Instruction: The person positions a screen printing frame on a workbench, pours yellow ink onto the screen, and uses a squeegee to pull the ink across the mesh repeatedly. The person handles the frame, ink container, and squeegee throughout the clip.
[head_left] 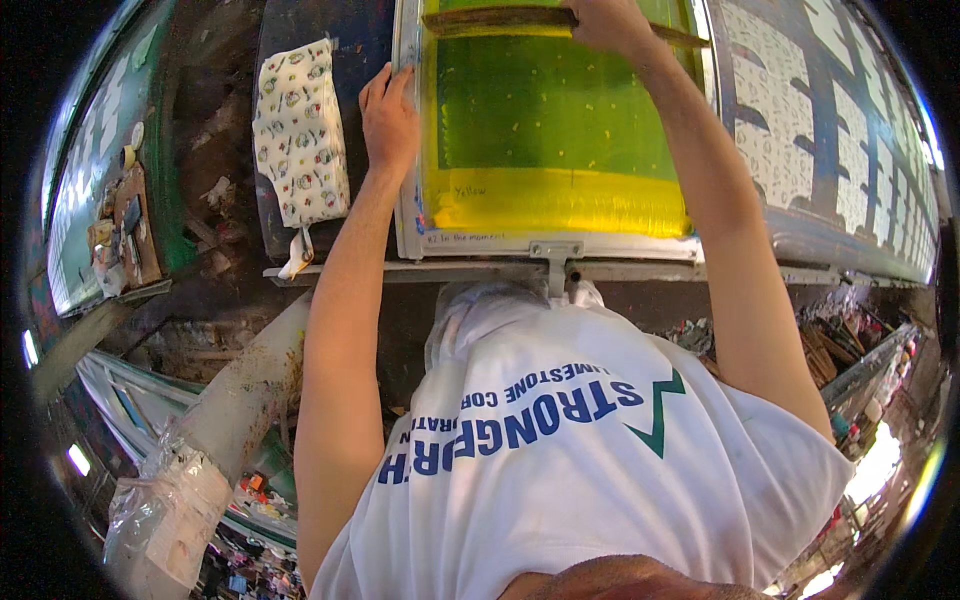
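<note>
The person wears a loose white shirt point(545, 500) with short, wide sleeves point(797, 455) and soft folds. Dark blue block lettering point(497, 437), in large and smaller lines, spans the chest, with an angular green zigzag point(649, 440) toward the shirt's right edge. Forearms point(350, 250), left hand point(389, 128) and right hand point(612, 28) are bare.

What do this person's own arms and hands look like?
The left hand and right hand wear no visible gloves, and no watch or bracelet shows. The arms are bare below a white T-shirt's short, loose sleeves. The shirt carries dark blue lettering and a green zigzag.
</note>
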